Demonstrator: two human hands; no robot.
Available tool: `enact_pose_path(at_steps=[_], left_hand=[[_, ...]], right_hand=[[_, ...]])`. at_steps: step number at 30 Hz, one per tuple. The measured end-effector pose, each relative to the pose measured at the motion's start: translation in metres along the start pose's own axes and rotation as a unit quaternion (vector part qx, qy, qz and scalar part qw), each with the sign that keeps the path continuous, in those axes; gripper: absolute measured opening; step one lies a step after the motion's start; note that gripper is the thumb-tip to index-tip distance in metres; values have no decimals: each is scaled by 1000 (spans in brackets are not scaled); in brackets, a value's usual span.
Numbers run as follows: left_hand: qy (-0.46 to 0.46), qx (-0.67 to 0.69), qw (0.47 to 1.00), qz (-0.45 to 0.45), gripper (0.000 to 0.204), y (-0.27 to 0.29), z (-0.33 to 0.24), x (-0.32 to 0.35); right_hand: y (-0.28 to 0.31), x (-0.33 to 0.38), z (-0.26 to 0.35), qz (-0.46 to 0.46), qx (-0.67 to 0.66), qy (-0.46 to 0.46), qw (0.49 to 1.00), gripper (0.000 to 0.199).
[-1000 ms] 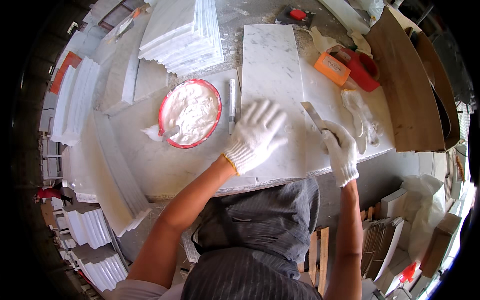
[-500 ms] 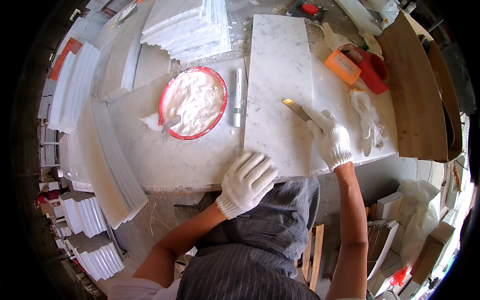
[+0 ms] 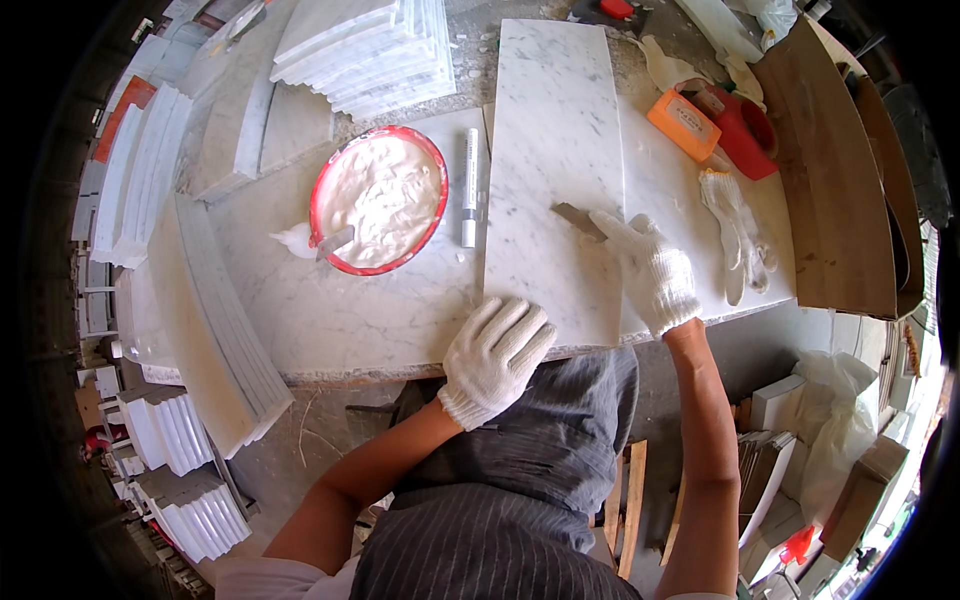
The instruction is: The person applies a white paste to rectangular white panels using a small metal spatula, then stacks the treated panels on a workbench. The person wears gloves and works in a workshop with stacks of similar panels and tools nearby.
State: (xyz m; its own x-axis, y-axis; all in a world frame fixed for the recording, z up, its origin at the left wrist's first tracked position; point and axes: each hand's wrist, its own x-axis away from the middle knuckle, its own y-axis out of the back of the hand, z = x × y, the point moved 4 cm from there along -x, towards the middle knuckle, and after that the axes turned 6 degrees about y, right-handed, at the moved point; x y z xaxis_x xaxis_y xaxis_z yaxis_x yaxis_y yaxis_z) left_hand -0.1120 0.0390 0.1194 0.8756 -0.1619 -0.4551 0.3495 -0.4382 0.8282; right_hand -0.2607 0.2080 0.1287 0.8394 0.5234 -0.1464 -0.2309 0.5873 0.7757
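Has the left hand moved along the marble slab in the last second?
Yes. The left hand has slid from mid-slab back to the marble slab's near edge, toward the person.

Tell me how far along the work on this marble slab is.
Done: white paste is mixed in the red bowl, and the marble slab lies flat on the bench. In hand: the left hand rests on the slab's near edge while the right hand holds a scraper against its surface. Left: the slab shows no paste, so spreading looks not yet begun.
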Motion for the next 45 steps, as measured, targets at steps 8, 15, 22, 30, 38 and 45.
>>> enact_pose_path(at_steps=[8,15,22,30,38,45], left_hand=[[4,1,1000,-5,23,2,-1,-4],[5,7,1000,-8,24,4,-2,-7],[6,5,1000,1,26,2,-1,-2],[11,2,1000,-25,23,1,0,-2],[8,12,1000,-10,22,3,-1,-8],[-4,7,999,-33,21,5,-1,-5]], right_hand=[[-2,6,3,14,61,60,996,40],[4,9,5,37,46,93,994,40],[6,24,4,120,13,126,985,39],[6,1,-1,-7,-16,17,1000,40],[9,-2,1,9,1,48,999,37],[6,5,7,38,-3,72,997,38]])
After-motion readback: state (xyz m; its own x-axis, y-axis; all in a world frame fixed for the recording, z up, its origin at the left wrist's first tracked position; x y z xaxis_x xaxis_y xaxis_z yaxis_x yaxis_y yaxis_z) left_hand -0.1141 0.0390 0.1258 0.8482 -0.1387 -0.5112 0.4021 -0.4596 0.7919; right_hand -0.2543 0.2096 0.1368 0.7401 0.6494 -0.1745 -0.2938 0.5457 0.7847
